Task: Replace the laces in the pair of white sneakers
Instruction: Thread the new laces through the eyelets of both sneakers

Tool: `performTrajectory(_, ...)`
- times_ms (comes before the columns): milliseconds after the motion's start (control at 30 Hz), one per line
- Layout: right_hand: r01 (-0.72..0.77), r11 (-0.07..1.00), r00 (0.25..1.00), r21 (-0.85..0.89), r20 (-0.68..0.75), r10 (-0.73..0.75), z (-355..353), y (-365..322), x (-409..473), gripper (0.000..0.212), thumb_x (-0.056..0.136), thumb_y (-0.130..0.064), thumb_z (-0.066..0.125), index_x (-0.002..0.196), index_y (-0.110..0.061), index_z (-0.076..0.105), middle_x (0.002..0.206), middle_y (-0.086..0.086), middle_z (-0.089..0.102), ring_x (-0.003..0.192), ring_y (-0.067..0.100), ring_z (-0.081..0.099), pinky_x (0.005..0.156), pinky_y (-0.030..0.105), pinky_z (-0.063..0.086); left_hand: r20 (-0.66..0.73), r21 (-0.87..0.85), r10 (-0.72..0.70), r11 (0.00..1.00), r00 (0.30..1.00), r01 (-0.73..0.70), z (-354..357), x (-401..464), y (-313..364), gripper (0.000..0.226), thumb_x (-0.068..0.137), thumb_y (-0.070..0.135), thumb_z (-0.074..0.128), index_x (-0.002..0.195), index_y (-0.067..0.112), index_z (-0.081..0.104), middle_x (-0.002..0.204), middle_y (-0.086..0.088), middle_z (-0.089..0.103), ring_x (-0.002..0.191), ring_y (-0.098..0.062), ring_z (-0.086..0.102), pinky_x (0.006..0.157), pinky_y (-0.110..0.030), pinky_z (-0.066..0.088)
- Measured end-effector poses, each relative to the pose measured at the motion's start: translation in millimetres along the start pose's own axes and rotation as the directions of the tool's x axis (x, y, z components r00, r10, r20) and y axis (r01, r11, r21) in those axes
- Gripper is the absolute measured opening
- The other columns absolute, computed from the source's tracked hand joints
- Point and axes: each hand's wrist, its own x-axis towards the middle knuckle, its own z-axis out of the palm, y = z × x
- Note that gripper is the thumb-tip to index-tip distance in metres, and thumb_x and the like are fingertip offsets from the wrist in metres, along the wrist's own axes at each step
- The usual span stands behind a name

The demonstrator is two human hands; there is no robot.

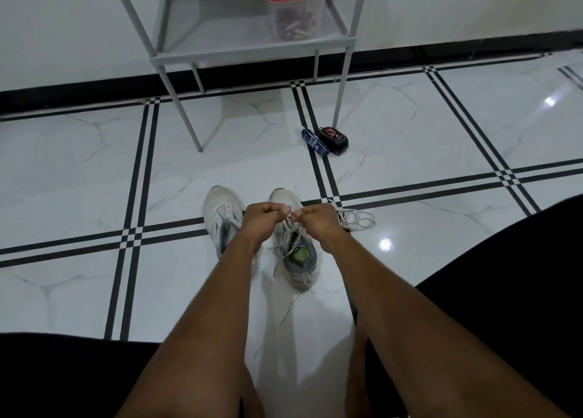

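Observation:
Two white sneakers stand side by side on the tiled floor, toes pointing away from me. The left sneaker (220,212) is partly hidden by my left forearm. The right sneaker (298,260) shows a green insole and a white lace (291,238) running up from its eyelets. My left hand (263,217) and my right hand (317,217) are held close together above the right sneaker's toe, each pinching a strand of that lace with curled fingers. A loose white lace (356,220) lies coiled on the floor just right of my right hand.
A grey metal shelf stand (249,53) rises ahead, holding a clear container with a red lid (296,10). A dark blue tube (314,142) and a black-and-red device (334,138) lie by its right leg. My dark-clothed legs frame both lower corners.

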Motion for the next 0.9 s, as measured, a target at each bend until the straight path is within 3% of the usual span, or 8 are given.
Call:
performTrajectory(100, 0.051, 0.999, 0.997, 0.002, -0.059, -0.051, 0.0, 4.9, -0.8, 0.013, 0.092, -0.013, 0.08, 0.08, -0.015, 0.084, 0.083, 0.001, 0.081, 0.078, 0.01, 0.072, 0.073, 0.026, 0.053, 0.025, -0.011, 0.0, 1.0, 1.0, 0.0, -0.1, 2.2, -2.2, 0.01, 0.093, 0.016, 0.077, 0.102, 0.013, 0.08, 0.098, 0.001, 0.08, 0.088, -0.011, 0.073, 0.071, -0.02, 0.051)
performTrajectory(200, 0.095, 0.995, 0.992, -0.008, -0.077, -0.095, 1.0, 9.4, -1.7, 0.024, 0.093, -0.017, 0.078, 0.07, -0.023, 0.081, 0.076, -0.004, 0.08, 0.082, 0.013, 0.076, 0.079, 0.032, 0.059, 0.032, -0.016, 0.036, 0.999, 0.999, -0.036, 1.0, -1.6, -3.9, 0.012, 0.092, 0.012, 0.079, 0.103, 0.008, 0.08, 0.088, -0.001, 0.078, 0.069, -0.002, 0.068, 0.067, -0.015, 0.053)
performTrajectory(333, 0.085, 0.996, 0.996, -0.003, -0.039, -0.085, 3.7, 6.0, -4.1, 0.017, 0.099, -0.015, 0.072, 0.088, -0.017, 0.085, 0.082, -0.001, 0.08, 0.09, 0.019, 0.077, 0.088, 0.036, 0.061, 0.036, -0.032, 0.038, 0.999, 0.999, -0.036, 3.9, -2.0, -7.0, 0.017, 0.088, 0.01, 0.082, 0.103, 0.002, 0.079, 0.083, -0.003, 0.076, 0.059, 0.004, 0.064, 0.061, -0.011, 0.05)
performTrajectory(433, 0.04, 0.999, 0.999, -0.017, 0.031, -0.04, 4.4, 0.2, -5.6, 0.013, 0.096, -0.008, 0.071, 0.096, -0.004, 0.084, 0.093, 0.015, 0.081, 0.086, 0.021, 0.074, 0.079, 0.034, 0.06, 0.013, -0.039, 0.025, 0.999, 1.0, -0.024, 4.1, -2.1, -7.1, 0.019, 0.084, 0.011, 0.087, 0.099, 0.004, 0.08, 0.083, -0.005, 0.079, 0.062, 0.001, 0.067, 0.064, -0.015, 0.052)
performTrajectory(567, 0.069, 0.995, 0.997, -0.07, -0.033, -0.071, -0.5, 2.7, -2.9, 0.008, 0.082, -0.015, 0.084, 0.075, -0.018, 0.085, 0.074, -0.002, 0.079, 0.071, 0.011, 0.072, 0.076, 0.035, 0.061, -0.039, -0.076, 0.008, 0.997, 0.999, -0.011, 0.2, -0.9, -8.0, 0.017, 0.078, 0.009, 0.091, 0.092, 0.007, 0.08, 0.09, -0.007, 0.081, 0.07, -0.006, 0.069, 0.07, -0.019, 0.057)
performTrajectory(700, 0.092, 0.992, 0.995, -0.09, -0.035, -0.095, 1.2, 4.6, -5.9, 0.01, 0.085, -0.012, 0.079, 0.078, -0.015, 0.086, 0.075, -0.002, 0.08, 0.072, 0.012, 0.073, 0.069, 0.031, 0.057, -0.037, -0.019, 0.03, 0.999, 0.999, -0.031, 2.3, 0.0, -2.3, 0.015, 0.081, 0.008, 0.088, 0.093, 0.005, 0.079, 0.08, -0.001, 0.078, 0.059, 0.003, 0.065, 0.061, -0.012, 0.051)
performTrajectory(900, 0.08, 0.996, 0.992, -0.042, 0.101, -0.075, -0.3, -2.4, -6.0, 0.022, 0.094, -0.018, 0.07, 0.081, -0.006, 0.082, 0.085, 0.014, 0.079, 0.075, 0.016, 0.067, 0.071, 0.031, 0.05, -0.004, 0.066, 0.077, 0.995, 0.997, -0.076, 1.6, 4.7, 2.6, 0.015, 0.08, 0.016, 0.09, 0.09, 0.01, 0.082, 0.085, -0.003, 0.08, 0.085, -0.013, 0.077, 0.079, -0.021, 0.058)
